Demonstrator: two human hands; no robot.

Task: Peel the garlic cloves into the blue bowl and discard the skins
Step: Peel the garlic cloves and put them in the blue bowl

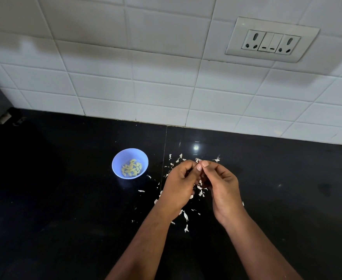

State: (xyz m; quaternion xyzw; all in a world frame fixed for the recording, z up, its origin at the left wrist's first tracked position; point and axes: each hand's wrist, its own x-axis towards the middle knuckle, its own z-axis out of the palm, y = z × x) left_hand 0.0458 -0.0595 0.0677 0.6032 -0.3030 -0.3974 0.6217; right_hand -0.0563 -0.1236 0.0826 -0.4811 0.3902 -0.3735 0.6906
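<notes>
Nearest the lens, two bare forearms reaching in over the glossy black stone desk (55, 199). Then, left to right: small round pale-blue plastic bowl (130, 163) with a good heap of peeled yellowish garlic cloves (131, 168) lying in it, set well apart from the hands; left hand (179, 183) curled, fingers (188, 165) bent inward and meeting the other hand's tips; right hand (220, 182) likewise curled, thumb and fingertips pinching at something tiny between the two hands, presumably a clove being stripped, though hidden by the fingers and not certain. Scattered thin white papery garlic skins (186, 216) on the desk around and beneath both hands, none gathered. Judged well along: many cloves already in the bowl, no unpeeled ones visible elsewhere, skins not yet discarded. Further right on the white tiled wall, a white double socket plate with switches (272, 39). No brand, label or readable writing anywhere.
</notes>
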